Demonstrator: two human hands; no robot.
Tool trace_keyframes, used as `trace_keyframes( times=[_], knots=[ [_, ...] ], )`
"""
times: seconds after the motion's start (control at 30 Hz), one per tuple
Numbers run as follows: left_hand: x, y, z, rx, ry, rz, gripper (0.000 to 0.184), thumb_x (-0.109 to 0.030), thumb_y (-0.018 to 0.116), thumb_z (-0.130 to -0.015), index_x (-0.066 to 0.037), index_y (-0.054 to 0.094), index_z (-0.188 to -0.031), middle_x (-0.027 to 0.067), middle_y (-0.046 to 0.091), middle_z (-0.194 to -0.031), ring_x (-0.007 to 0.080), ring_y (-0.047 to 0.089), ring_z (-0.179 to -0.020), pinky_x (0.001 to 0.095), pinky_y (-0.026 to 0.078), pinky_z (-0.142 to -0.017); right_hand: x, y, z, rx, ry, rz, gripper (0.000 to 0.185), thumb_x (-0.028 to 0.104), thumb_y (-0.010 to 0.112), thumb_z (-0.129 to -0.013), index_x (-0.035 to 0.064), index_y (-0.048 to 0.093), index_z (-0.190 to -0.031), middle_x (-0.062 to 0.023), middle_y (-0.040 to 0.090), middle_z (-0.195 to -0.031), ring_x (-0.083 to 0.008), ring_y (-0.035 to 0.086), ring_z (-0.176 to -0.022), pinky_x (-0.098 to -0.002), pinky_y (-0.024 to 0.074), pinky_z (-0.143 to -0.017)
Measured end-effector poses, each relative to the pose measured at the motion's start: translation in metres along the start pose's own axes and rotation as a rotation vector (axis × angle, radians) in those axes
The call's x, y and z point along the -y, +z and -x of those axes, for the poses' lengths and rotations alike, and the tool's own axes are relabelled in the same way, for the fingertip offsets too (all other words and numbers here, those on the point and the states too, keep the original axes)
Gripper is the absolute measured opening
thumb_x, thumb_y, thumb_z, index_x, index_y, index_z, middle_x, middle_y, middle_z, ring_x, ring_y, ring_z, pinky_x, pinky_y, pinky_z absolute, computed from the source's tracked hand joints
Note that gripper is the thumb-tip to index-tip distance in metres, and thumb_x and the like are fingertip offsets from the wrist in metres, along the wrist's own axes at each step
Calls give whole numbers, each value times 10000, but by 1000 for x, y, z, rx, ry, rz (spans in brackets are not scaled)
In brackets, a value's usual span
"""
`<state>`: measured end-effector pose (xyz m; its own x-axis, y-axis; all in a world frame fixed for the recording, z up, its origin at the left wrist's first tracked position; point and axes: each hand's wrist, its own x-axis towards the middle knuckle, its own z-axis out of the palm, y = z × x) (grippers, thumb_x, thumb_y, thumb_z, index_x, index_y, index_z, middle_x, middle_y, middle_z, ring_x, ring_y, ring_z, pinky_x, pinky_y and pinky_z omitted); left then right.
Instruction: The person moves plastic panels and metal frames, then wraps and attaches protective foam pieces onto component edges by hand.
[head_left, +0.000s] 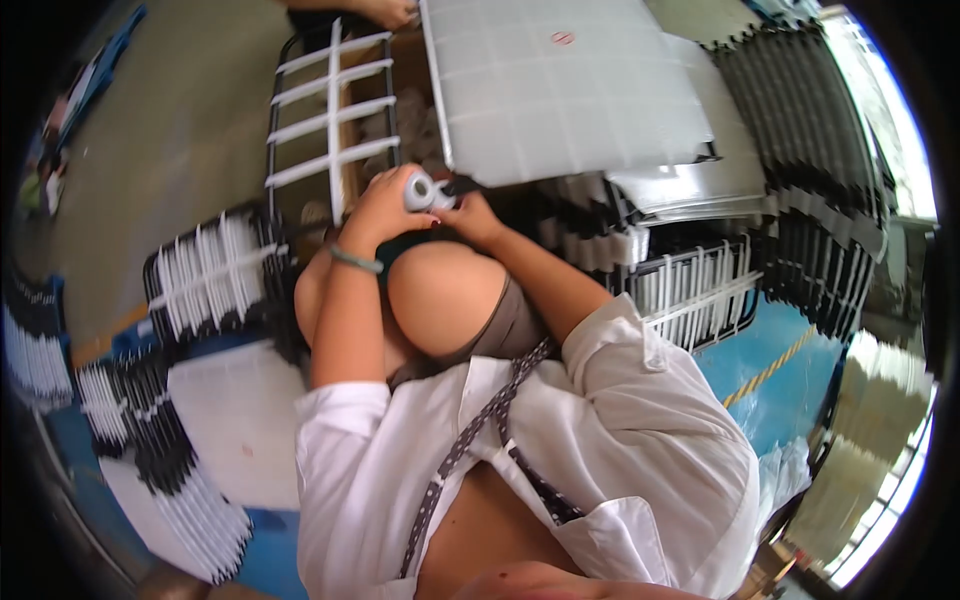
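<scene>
My left hand [385, 208], with a pale green bangle on the wrist, is closed round a small white roll [420, 188]. The roll's hollow grey core faces up; it looks like tape, but I cannot be sure. Just to its right, my right hand [474, 218] has its fingers pinched together against the roll's side. What lies between those fingertips is too small to make out. Both hands are close together above my bent knees. Beyond them stands a black wire frame [391, 95] crossed by white strips [335, 100].
A large translucent white panel [570, 90] lies ahead on the right. Stacks of black-and-white frames [810, 110] rise at the far right, with more racks [215, 270] at my left. Another person's hand [390, 12] shows at the top. A yellow rope [770, 367] crosses a blue surface [790, 340].
</scene>
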<state>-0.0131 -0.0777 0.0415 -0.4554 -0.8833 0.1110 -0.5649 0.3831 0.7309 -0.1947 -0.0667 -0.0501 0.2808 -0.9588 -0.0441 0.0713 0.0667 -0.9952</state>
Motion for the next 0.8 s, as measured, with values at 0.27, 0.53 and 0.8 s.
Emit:
trace_keyframes(
  times=[0.27,0.53,0.8],
  knots=[
    [-4,10,13,-65,-18,-117,480,-78,747,-509,-61,554,-948,126,570,-963,308,554,-901,354,452,-777,-17,-3,4,88,6,-161,755,26,655,-677,-31,248,-1310,-101,498,-1133,-183,490,-1024,-291,391,-887],
    [-18,11,27,-52,-99,3,416,-77,696,-532,-49,574,-929,121,613,-866,260,596,-830,326,462,-739,-23,7,0,-112,53,30,270,183,662,-767,-22,573,-918,-78,615,-802,-143,581,-739,-299,460,-647],
    [-31,-7,32,85,-227,41,419,-97,685,-505,-49,583,-908,116,620,-814,235,599,-761,312,465,-689,-20,11,-3,-236,118,330,323,291,674,-743,-24,604,-752,-112,618,-690,-173,585,-637,-332,451,-569]
  ],
)
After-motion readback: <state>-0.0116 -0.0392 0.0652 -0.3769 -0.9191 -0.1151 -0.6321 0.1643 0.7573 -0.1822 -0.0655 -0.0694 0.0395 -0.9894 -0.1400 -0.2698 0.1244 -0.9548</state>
